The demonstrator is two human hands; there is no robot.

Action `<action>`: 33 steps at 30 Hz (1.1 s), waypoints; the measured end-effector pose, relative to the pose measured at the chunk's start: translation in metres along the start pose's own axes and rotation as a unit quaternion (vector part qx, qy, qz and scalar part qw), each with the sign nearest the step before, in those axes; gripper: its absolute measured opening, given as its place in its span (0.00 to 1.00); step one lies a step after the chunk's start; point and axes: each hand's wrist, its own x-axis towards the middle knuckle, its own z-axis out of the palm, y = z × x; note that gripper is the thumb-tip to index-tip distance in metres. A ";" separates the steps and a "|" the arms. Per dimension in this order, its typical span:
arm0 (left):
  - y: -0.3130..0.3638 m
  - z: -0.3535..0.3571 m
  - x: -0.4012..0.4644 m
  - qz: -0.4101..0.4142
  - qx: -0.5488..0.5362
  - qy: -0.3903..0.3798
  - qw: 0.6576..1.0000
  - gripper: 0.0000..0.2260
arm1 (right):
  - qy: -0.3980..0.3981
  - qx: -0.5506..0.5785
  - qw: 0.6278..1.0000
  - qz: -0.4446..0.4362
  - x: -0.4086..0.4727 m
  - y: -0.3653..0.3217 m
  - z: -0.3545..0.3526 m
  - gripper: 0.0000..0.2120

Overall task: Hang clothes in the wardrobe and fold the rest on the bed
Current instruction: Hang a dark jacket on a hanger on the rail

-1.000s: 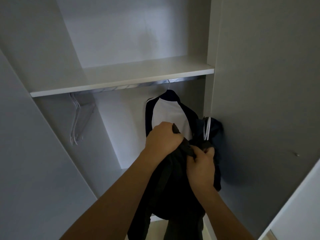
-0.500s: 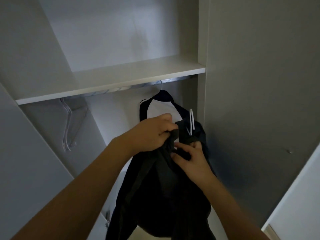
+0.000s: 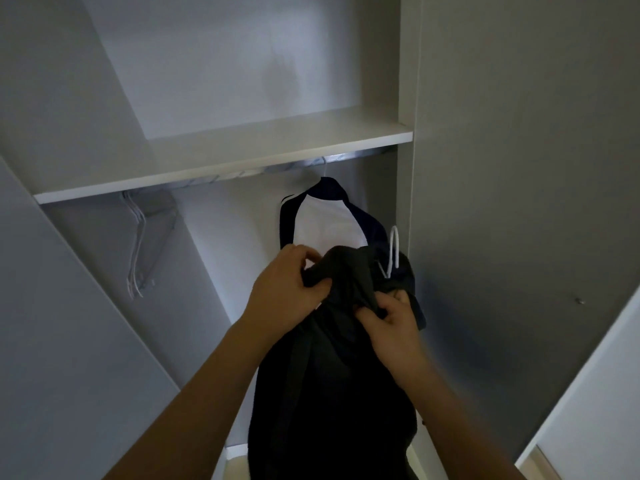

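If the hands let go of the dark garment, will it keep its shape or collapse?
Probably collapse: the dark garment bunches where the left hand and right hand grip it, and hangs limp below. The white hanger looks only partly inserted, so it might slide off.

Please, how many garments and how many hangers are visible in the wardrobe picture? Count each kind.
Garments: 2, the dark garment in both hands and the white shirt on the rail.
Hangers: the held hanger, plus empty hangers, number unclear.
Total: at least 4.

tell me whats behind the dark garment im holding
Behind the dark garment hangs a white shirt with navy sleeves on the rail. Its lower half is covered, so its length cannot be seen.
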 end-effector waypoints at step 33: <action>-0.010 -0.004 -0.022 -0.106 -0.097 -0.271 0.952 0.12 | -0.008 0.107 0.994 -0.012 -0.019 -0.012 0.001 0.12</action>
